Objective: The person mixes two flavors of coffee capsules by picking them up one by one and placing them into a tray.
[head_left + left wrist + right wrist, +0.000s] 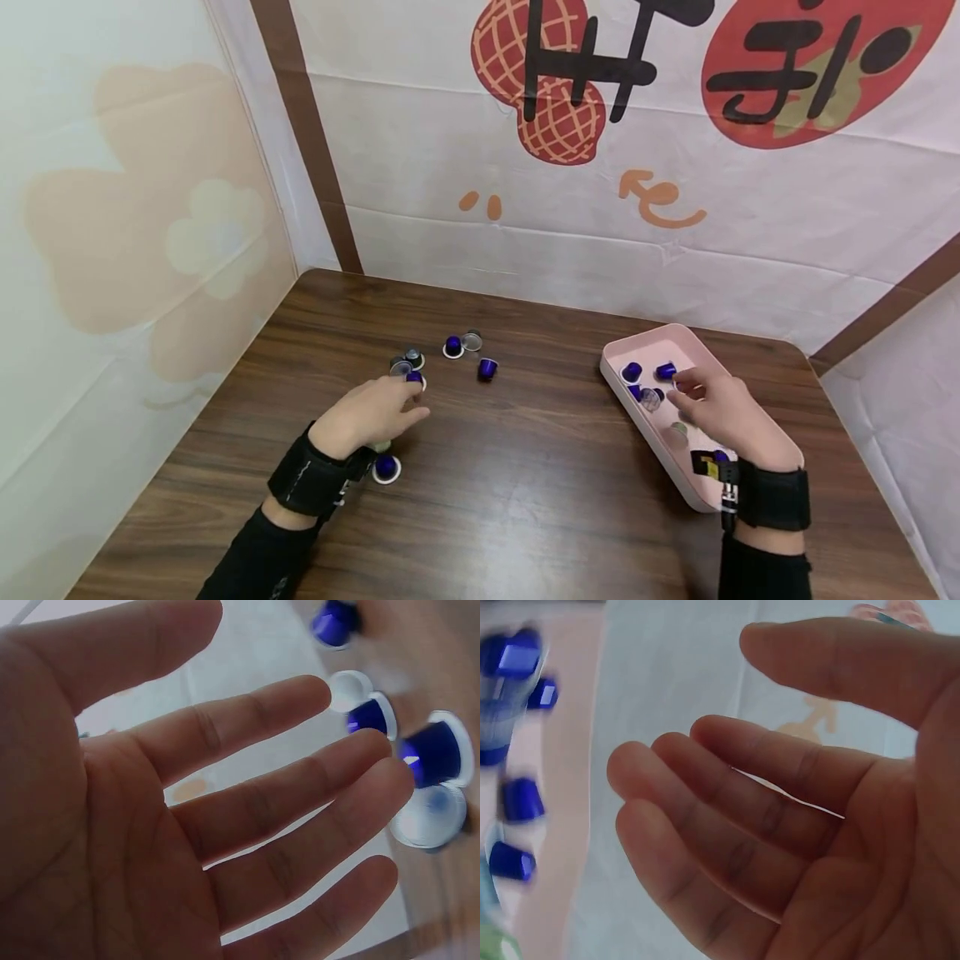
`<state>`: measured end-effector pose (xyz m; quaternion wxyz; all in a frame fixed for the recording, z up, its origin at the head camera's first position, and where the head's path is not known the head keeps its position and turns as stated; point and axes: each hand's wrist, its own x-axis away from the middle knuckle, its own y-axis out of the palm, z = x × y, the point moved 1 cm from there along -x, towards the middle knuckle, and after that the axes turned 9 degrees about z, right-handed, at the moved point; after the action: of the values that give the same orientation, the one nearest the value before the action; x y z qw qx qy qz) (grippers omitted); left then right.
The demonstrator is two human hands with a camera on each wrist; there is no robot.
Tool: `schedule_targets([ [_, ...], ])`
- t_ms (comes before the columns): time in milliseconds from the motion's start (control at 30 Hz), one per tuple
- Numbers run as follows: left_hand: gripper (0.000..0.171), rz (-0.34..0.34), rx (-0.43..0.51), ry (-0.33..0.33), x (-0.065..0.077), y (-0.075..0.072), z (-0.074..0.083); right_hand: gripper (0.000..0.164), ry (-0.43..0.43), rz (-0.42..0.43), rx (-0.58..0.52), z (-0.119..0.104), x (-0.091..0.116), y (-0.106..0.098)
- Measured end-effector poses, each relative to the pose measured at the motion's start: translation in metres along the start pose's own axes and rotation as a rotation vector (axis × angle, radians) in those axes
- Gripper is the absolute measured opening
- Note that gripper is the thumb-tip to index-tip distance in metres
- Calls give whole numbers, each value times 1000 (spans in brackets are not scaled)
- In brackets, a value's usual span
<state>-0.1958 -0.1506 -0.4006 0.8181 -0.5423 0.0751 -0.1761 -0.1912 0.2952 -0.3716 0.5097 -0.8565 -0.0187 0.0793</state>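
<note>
My left hand [372,411] is over the left part of the table with its fingers spread and holding nothing. Close by its fingertips sits a cluster of coffee capsules, a blue one [435,754] among them. Another blue capsule [386,468] stands on its rim beside the left wrist. Over a pink tray [651,435], my right hand [723,408] hovers with relaxed fingers and thumb apart, nothing between them. Several capsules lie in the tray, including a blue capsule [632,372] and a clear-looking one [651,401]; the right hand and wrist hide part of it.
Farther back on the brown wooden table [540,467] are a standing blue capsule [453,346], a silver-lidded capsule [472,341] and a tipped blue capsule [487,369]. A printed white cloth [420,142] hangs behind the table and along its left side.
</note>
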Motion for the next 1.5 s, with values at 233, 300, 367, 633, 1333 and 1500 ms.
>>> schedule_targets([
  [233,43,-55,-8,-21,8,7,-6,30,-39,52,-100,-13,2,12],
  [300,50,-71,-18,-16,9,6,-8,29,-37,67,-100,-14,2,11],
  [367,55,-87,-33,-23,10,5,-12,28,-40,70,-104,-15,2,11],
  [633,58,-142,-41,-94,9,7,-23,40,-24,47,-116,-21,0,10],
  [1333,23,-182,-39,-127,11,10,-35,38,-31,17,-137,-21,-4,19],
  [1500,14,-153,-63,-80,7,13,-37,37,-20,7,-146,-21,-5,22],
])
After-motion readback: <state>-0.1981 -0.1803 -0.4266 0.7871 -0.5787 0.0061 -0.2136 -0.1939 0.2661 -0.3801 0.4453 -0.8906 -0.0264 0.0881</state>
